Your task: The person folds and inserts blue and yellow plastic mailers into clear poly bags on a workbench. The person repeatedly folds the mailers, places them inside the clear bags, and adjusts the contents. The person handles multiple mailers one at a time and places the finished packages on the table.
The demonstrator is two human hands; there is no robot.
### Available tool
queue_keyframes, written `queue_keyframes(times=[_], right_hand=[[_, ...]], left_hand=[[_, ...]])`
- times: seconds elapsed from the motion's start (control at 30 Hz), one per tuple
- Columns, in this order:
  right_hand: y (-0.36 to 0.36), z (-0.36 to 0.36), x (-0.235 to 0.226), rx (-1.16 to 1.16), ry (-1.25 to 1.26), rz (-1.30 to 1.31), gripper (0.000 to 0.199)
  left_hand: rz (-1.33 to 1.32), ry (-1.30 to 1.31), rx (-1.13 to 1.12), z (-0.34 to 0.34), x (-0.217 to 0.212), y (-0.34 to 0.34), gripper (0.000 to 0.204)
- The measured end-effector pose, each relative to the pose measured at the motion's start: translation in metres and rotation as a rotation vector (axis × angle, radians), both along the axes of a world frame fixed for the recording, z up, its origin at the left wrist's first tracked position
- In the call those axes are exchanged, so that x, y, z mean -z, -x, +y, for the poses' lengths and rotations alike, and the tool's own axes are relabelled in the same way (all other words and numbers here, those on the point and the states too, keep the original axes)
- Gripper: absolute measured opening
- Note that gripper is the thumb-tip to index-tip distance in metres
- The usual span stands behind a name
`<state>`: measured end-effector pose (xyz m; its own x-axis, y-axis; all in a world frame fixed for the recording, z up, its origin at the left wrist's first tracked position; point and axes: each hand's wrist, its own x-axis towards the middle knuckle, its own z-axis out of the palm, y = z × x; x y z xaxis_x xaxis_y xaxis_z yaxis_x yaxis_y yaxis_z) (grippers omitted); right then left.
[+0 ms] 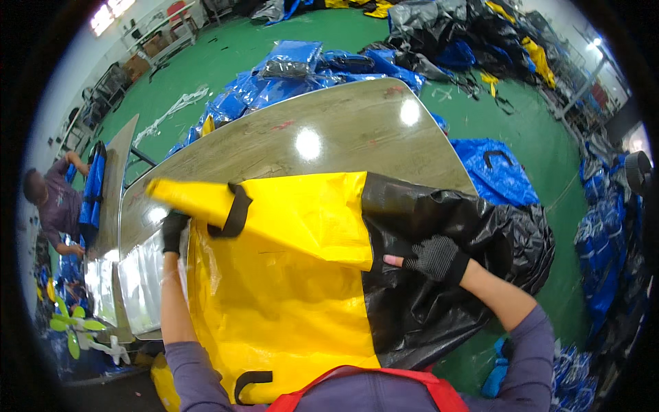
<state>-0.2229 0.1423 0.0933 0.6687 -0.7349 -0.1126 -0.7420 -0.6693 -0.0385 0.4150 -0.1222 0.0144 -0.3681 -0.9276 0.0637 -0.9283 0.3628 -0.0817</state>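
Yellow bag point(288, 275) is gripped at opposite edges by gloved left hand point(173, 232) & right hand point(434, 259), kept taut for folding on worktop point(329, 137).

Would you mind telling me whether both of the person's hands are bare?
No, the left hand and the right hand each wear a dark fingerless glove while handling the yellow bag on the table.

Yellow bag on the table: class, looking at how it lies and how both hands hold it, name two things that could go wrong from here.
The yellow bag overhangs the table edge, so it might slide off. The right hand grips where black plastic bunches; it could snag or tear. The left hand holds only one edge.
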Motion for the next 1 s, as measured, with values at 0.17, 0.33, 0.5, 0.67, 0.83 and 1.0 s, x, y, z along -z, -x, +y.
queue_keyframes(times=[0.17, 0.33, 0.5, 0.67, 0.83, 1.0], right_hand=[[-0.034, -0.034, -0.043, 0.051, -0.37, 0.273, 0.05], [-0.002, -0.036, -0.061, 0.112, 0.208, -0.171, 0.06], [0.045, -0.045, 0.0, 0.444, 0.179, 0.012, 0.067], [0.091, -0.05, 0.026, 0.647, 0.036, -0.685, 0.063], [0.079, -0.1, -0.026, 0.84, 0.094, -0.066, 0.051], [0.064, -0.154, -0.034, 0.58, 0.538, -0.247, 0.061]], left_hand=[[0.17, 0.488, 0.267, -0.002, -0.127, 0.041, 0.023], [-0.292, -0.051, 0.231, 0.08, -0.075, 0.151, 0.064], [-0.051, -0.04, 0.054, 0.124, 0.011, 0.132, 0.079], [-0.07, -0.408, -0.006, 0.11, -0.019, 0.139, 0.073], [0.661, -0.219, 0.28, 0.112, -0.052, 0.237, 0.052], [0.829, -0.403, 0.403, 0.102, -0.035, 0.263, 0.045]])
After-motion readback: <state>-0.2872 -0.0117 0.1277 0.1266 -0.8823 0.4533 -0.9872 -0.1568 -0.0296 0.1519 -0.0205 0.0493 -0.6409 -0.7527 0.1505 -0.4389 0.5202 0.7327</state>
